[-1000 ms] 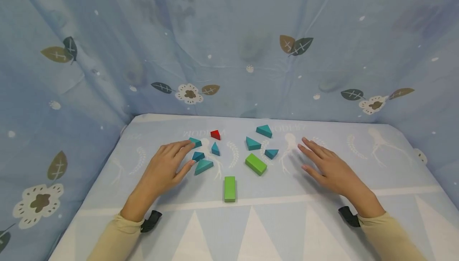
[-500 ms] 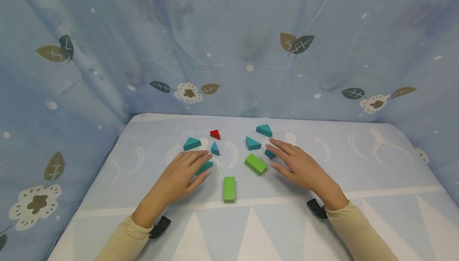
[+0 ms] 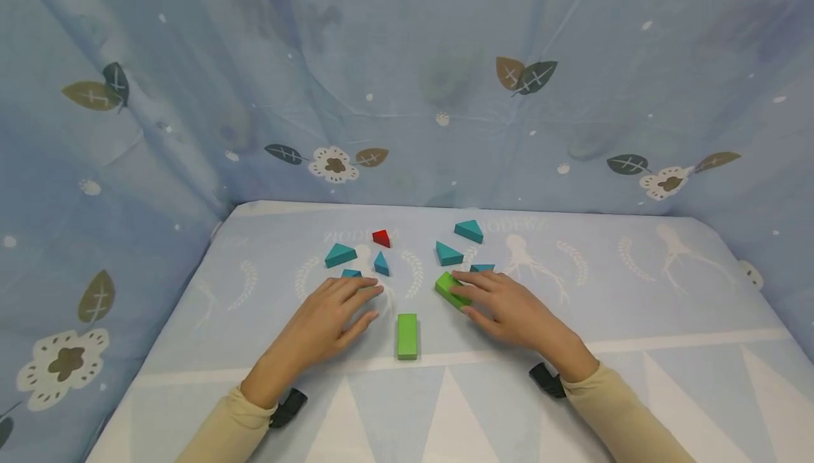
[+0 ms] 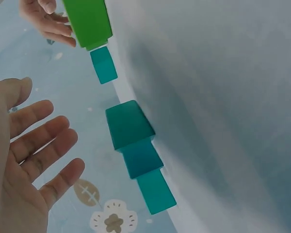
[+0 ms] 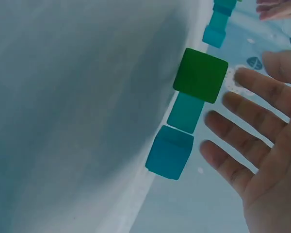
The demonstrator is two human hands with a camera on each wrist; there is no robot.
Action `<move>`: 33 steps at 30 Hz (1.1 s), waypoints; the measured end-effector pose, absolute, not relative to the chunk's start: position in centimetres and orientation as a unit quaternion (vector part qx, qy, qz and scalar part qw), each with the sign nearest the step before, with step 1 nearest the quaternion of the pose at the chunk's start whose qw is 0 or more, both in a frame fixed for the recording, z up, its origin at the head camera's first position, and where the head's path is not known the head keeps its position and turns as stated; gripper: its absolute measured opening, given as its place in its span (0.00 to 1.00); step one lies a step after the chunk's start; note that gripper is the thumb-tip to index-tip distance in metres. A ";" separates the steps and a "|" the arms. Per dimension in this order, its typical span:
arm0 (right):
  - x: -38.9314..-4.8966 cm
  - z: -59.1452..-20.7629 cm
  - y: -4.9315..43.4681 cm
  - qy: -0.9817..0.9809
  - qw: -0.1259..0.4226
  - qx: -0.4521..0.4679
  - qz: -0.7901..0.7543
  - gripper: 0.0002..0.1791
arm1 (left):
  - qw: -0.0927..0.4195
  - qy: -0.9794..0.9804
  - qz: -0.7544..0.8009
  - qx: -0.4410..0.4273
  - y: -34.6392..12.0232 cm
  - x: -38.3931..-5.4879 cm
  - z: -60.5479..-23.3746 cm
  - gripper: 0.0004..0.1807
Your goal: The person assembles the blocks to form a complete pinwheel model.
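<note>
My left hand point(image 3: 333, 321) hovers with loosely spread fingers over the left group of blocks and holds nothing. It hides most of one blue triangular block point(image 3: 352, 273) in the head view. The left wrist view shows teal blocks point(image 4: 130, 125) standing apart from its fingers. My right hand point(image 3: 515, 307) hangs, fingers spread, above a slanted green rectangular block point(image 3: 448, 289) and overlaps it in the head view. A gap shows between its fingertips and that block's green end point(image 5: 202, 75) in the right wrist view. A second green rectangular block point(image 3: 407, 336) lies between the hands.
Beyond the hands lie a red block point(image 3: 381, 238), a small blue triangular block point(image 3: 381, 264) and teal triangular blocks point(image 3: 340, 255), point(image 3: 449, 254), point(image 3: 468, 230). Another blue block point(image 3: 482, 267) sits just past the right fingers. A patterned curtain point(image 3: 407, 81) rises behind the table point(image 3: 636, 286).
Both hands have moved inward: the right from the table's right side to above the slanted green block, the left slightly right, covering a teal triangular block. The blocks stay put.
</note>
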State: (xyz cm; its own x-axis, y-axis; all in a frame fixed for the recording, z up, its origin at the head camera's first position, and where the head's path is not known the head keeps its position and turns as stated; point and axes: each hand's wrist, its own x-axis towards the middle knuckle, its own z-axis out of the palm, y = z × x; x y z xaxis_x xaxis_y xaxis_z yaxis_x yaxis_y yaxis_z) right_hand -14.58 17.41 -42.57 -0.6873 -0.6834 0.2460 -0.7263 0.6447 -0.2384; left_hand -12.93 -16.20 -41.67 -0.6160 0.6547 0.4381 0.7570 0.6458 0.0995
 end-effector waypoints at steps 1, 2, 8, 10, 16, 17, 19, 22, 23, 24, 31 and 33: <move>-14.6 -42.7 17.4 -0.905 0.065 0.389 0.159 0.20 | 0.180 -0.889 -0.136 -0.399 -16.1 -12.9 -41.7 0.21; -14.6 -42.7 17.3 -0.906 0.062 0.389 0.157 0.20 | 0.174 -0.890 -0.133 -0.400 -16.0 -12.8 -41.7 0.20; -14.5 -42.8 17.1 -0.909 0.040 0.386 0.153 0.18 | 0.113 -0.895 -0.125 -0.413 -15.6 -12.4 -41.8 0.19; -14.4 -42.8 17.1 -0.910 0.033 0.384 0.153 0.18 | 0.098 -0.895 -0.123 -0.416 -15.4 -12.2 -41.9 0.18; -14.4 -42.8 17.0 -0.911 0.031 0.382 0.154 0.18 | 0.083 -0.894 -0.116 -0.424 -15.0 -11.7 -42.1 0.19; -14.4 -42.8 17.0 -0.911 0.031 0.382 0.154 0.18 | 0.079 -0.894 -0.116 -0.425 -14.9 -11.6 -42.1 0.19; -14.4 -42.8 16.9 -0.911 0.030 0.381 0.155 0.18 | 0.071 -0.895 -0.114 -0.425 -14.7 -11.5 -42.2 0.20; -14.4 -42.7 16.9 -0.911 0.027 0.379 0.158 0.18 | 0.058 -0.897 -0.109 -0.424 -14.6 -11.3 -42.3 0.20; -14.4 -42.8 16.9 -0.912 0.025 0.378 0.159 0.19 | 0.055 -0.898 -0.107 -0.424 -14.5 -11.3 -42.3 0.20; -14.4 -42.8 16.9 -0.912 0.024 0.377 0.160 0.19 | 0.051 -0.899 -0.105 -0.423 -14.5 -11.2 -42.3 0.20; -14.3 -42.7 16.8 -0.913 0.016 0.373 0.164 0.19 | 0.046 -0.898 -0.113 -0.423 -14.0 -11.0 -41.9 0.22; -14.4 -42.6 16.8 -0.913 0.016 0.373 0.165 0.19 | 0.045 -0.895 -0.122 -0.427 -13.9 -11.0 -41.9 0.24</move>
State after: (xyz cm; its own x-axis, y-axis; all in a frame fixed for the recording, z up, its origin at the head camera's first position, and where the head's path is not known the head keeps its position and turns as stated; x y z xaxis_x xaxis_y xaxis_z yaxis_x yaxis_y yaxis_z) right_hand -14.36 16.81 -42.62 -0.7217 -0.6752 0.1524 -0.6859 0.6679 -0.2889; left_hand -10.98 -13.88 -41.87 -0.6315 0.7531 0.1843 0.7750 0.6057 0.1805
